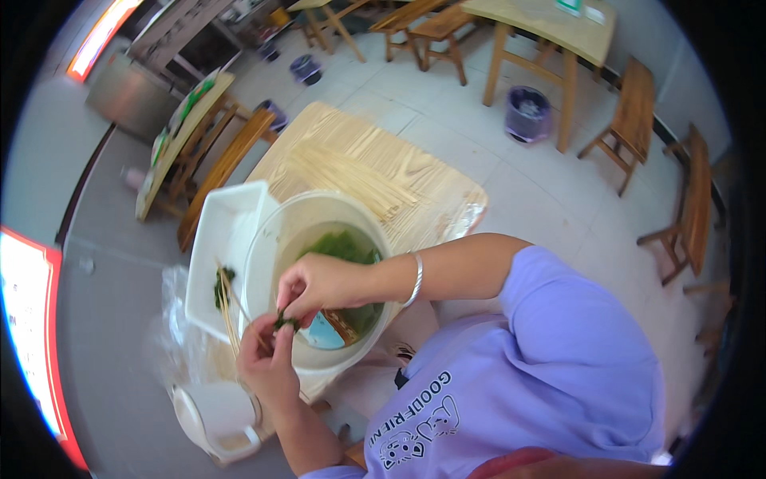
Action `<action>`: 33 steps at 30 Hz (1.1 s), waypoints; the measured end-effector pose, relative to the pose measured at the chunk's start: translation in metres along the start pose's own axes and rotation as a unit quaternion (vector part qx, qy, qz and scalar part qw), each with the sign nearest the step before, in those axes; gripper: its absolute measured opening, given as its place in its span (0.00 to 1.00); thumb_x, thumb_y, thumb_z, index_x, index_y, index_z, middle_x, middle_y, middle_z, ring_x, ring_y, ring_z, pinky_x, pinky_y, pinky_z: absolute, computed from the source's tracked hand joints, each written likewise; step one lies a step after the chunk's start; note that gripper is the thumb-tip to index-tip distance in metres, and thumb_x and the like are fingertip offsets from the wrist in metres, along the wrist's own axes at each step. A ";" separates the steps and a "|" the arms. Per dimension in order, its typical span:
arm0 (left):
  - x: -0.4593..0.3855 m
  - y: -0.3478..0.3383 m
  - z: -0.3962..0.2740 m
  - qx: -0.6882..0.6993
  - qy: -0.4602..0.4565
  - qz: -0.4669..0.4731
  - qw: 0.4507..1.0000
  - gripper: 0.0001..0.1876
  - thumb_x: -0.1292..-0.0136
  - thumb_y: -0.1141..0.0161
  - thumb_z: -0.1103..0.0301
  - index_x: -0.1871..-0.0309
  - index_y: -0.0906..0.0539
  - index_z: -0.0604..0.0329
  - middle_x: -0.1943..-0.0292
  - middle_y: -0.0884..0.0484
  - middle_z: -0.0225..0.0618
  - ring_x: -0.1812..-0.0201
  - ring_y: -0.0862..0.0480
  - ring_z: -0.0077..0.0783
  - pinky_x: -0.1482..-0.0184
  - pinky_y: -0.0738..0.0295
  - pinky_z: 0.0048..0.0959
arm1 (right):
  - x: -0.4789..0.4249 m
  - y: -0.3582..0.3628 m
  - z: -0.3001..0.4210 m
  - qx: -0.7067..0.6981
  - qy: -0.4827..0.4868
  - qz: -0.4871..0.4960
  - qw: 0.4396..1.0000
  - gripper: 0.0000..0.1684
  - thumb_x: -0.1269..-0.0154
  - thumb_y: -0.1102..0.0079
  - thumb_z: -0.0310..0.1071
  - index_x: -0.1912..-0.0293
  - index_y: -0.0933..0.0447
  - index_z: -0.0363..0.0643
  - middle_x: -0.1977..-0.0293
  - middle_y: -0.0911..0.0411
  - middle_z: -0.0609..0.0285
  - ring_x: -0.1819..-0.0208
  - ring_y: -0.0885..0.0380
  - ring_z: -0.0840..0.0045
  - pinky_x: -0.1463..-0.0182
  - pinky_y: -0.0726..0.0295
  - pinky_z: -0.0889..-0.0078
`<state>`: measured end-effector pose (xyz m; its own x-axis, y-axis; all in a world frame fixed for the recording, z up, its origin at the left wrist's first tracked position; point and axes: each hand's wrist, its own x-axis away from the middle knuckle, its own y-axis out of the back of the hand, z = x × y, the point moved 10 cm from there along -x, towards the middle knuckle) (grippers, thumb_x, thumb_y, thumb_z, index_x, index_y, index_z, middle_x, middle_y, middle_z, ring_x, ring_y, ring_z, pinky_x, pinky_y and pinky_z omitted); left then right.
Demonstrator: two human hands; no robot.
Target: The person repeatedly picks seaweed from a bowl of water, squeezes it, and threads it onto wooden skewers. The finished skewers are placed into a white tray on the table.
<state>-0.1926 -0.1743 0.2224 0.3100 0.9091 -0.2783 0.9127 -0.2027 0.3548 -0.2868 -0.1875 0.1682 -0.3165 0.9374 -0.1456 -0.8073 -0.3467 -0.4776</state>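
My left hand (269, 350), low and left of centre, pinches a thin wooden skewer and a bunched dark green leafy strip (287, 322). The fingertips of my right hand (308, 287) close on the same green bunch from above. Both hands are over the near left rim of a round white tub (383, 230), which holds water, green leaves (341, 245) and a submerged blue-and-brown packet (328, 329). Left of the tub, a white rectangular tray (230, 206) holds skewers (226, 299) with dark green bunches (224, 287) at their tips.
Many bare skewers (353, 176) lie spread on the wooden table (443, 173) beyond the tub. A white lidded plastic container (215, 413) stands at the near left, with a clear plastic bag (179, 323) above it. Wooden benches (224, 173) and lined bins (526, 114) stand around.
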 end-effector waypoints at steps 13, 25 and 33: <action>-0.003 0.004 0.007 -0.067 -0.018 -0.057 0.996 0.05 0.46 0.45 0.80 0.65 0.25 0.67 0.77 0.27 0.27 0.75 0.29 0.15 0.73 0.37 0.13 | 0.002 0.002 -0.022 -0.100 -0.040 -0.017 0.994 0.16 0.49 0.41 0.24 0.58 0.27 0.31 0.66 0.24 0.56 0.65 0.23 0.78 0.60 0.21 0.79; -0.009 -0.004 0.001 -0.097 -0.041 -0.049 0.993 0.04 0.45 0.46 0.80 0.66 0.25 0.67 0.75 0.26 0.29 0.73 0.28 0.18 0.70 0.35 0.15 | 0.003 0.009 0.003 0.078 0.108 -0.039 0.990 0.18 0.56 0.40 0.18 0.60 0.27 0.32 0.67 0.23 0.57 0.64 0.24 0.80 0.60 0.24 0.79; -0.009 -0.003 0.010 -0.057 -0.025 -0.043 0.997 0.05 0.44 0.46 0.79 0.64 0.26 0.67 0.74 0.26 0.29 0.73 0.29 0.17 0.71 0.37 0.15 | 0.005 0.010 0.006 0.102 0.140 -0.034 0.984 0.14 0.52 0.43 0.18 0.62 0.27 0.32 0.69 0.22 0.57 0.67 0.23 0.80 0.62 0.24 0.81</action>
<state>-0.1957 -0.1859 0.2145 0.2476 0.9013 -0.3555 0.9011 -0.0795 0.4262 -0.2994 -0.1863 0.1676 -0.1319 0.9214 -0.3655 -0.9142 -0.2557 -0.3145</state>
